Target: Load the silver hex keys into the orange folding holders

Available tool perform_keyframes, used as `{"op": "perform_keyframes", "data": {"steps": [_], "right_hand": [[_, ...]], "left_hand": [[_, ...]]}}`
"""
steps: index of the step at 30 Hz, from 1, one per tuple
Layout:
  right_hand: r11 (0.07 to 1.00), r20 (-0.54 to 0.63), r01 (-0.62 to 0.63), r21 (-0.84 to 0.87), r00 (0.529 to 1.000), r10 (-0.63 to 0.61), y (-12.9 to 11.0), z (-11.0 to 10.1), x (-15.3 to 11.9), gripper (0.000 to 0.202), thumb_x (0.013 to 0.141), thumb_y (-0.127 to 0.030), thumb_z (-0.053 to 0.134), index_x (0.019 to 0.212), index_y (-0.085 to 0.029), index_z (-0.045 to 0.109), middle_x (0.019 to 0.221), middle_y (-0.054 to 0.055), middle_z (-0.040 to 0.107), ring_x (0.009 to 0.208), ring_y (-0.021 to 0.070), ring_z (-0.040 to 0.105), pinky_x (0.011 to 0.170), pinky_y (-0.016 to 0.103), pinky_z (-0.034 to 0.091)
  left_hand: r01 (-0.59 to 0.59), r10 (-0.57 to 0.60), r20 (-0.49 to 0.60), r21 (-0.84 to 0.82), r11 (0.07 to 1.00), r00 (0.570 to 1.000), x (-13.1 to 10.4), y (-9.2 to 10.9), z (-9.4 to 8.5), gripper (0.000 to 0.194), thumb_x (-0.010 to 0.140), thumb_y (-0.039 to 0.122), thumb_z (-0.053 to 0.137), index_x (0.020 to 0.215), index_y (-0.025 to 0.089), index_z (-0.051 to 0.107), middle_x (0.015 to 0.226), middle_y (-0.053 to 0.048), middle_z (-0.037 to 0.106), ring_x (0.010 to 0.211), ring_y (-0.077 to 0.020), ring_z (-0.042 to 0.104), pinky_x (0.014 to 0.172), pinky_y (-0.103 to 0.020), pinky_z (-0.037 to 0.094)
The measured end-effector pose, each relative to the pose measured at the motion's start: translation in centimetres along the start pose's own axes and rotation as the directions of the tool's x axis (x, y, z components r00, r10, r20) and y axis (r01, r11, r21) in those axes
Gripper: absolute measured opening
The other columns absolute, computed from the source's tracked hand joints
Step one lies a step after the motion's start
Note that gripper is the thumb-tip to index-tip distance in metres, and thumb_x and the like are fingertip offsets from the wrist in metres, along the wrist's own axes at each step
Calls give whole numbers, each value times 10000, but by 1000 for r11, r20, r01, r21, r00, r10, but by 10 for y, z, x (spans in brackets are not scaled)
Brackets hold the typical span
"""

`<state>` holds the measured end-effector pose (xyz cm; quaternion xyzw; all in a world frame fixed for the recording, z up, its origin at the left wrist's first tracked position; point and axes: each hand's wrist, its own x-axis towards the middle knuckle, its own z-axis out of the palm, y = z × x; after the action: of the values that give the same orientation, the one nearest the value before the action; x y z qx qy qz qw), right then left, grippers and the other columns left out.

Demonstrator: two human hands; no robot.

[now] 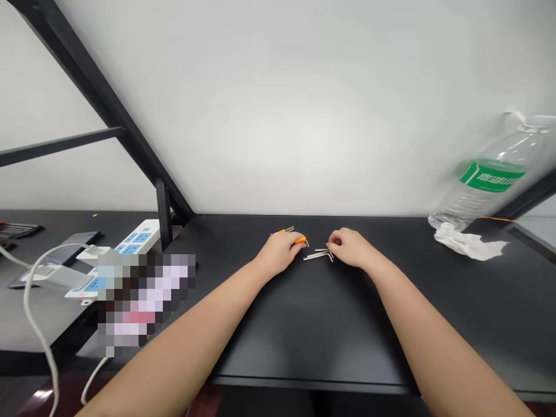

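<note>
My left hand (280, 252) is closed around an orange holder (300, 239), whose ends poke out past the fingers with thin metal pieces beside them. Several silver L-shaped hex keys (317, 255) lie on the black table (313, 324) between my two hands. At the right end of these keys, my right hand (348, 247) has its thumb and fingertips pinched together. Its fingertips touch or nearly touch a key; what they grip is too small to make out.
A large clear bottle (493, 174) with a green label leans at the back right, beside crumpled white tissue (471, 242). At left are a white power strip (141, 237), cables, a blurred patch and a black metal frame (108, 110). A white wall (304, 104) rises behind.
</note>
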<state>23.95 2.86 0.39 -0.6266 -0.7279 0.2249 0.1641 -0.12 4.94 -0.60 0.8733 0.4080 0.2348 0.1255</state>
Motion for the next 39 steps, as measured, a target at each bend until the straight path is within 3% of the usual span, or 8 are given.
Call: {"op": "perform_keyframes", "data": {"steps": [8, 12, 16, 23, 26, 31, 35, 39], "right_hand": [[984, 19, 179, -2, 984, -179, -16, 15, -11, 115, 801, -165, 589, 891, -217, 638, 982, 46, 603, 773, 149, 579, 689, 267, 425], [953, -117, 152, 262, 985, -125, -26, 19, -9, 65, 860, -278, 563, 903, -233, 581, 879, 6, 640, 754, 158, 598, 658, 270, 450], [871, -137, 205, 447, 978, -159, -34, 26, -7, 90, 827, -238, 559, 914, -235, 583, 830, -21, 657, 714, 143, 609, 666, 270, 474], [754, -25, 69, 653, 997, -69, -31, 31, -4, 183, 763, -191, 552, 939, -235, 580, 774, -39, 641, 650, 136, 640, 567, 234, 449], [823, -42, 24, 567, 999, -1, -29, 26, -2, 185, 742, -185, 559, 914, -232, 608, 747, -36, 649, 624, 133, 620, 556, 234, 430], [993, -230, -26, 114, 972, 52, -15, 13, 1, 158, 721, -145, 570, 820, -228, 661, 736, -5, 676, 670, 155, 594, 630, 266, 415], [998, -134, -40, -51, 990, 33, -3, 9, 2, 116, 732, -143, 574, 753, -220, 658, 769, 21, 690, 684, 162, 593, 625, 272, 393], [998, -73, 35, -55, 997, -39, -8, 10, -2, 148, 762, -156, 546, 690, -218, 659, 797, 27, 693, 693, 160, 590, 627, 275, 395]], "left_hand": [[25, -26, 31, 52, 998, 999, 1, 6, 0, 197, 1000, 231, 466, 970, 213, 660, 938, -22, 729, 835, -193, 664, 771, -299, 483], [-15, 15, 37, 2, 1000, 999, 0, 12, 0, 206, 1007, 216, 439, 942, 207, 634, 913, -28, 706, 823, -187, 648, 760, -301, 473], [-15, 15, 29, -13, 1000, 999, -1, 15, 1, 204, 1002, 202, 429, 917, 199, 614, 875, -32, 682, 780, -183, 627, 711, -301, 461], [-90, 89, -7, -41, 995, 996, -2, 14, 1, 208, 1000, 206, 442, 906, 199, 627, 874, -20, 694, 799, -174, 634, 736, -299, 463], [-112, 112, -6, -44, 993, 994, -3, 13, 2, 201, 997, 207, 451, 938, 205, 643, 919, -24, 710, 836, -178, 648, 766, -303, 478], [-85, 85, -16, -12, 996, 996, -2, 8, 3, 187, 986, 213, 474, 936, 215, 654, 913, -16, 724, 832, -185, 658, 806, -321, 496], [-54, 54, -53, -3, 999, 997, 0, 7, 1, 190, 977, 218, 490, 893, 212, 660, 836, -10, 708, 772, -181, 645, 837, -329, 505], [-39, 37, -56, -38, 999, 998, 1, 10, 1, 203, 982, 245, 498, 858, 207, 654, 797, 2, 696, 722, -167, 620, 818, -323, 500]]}}
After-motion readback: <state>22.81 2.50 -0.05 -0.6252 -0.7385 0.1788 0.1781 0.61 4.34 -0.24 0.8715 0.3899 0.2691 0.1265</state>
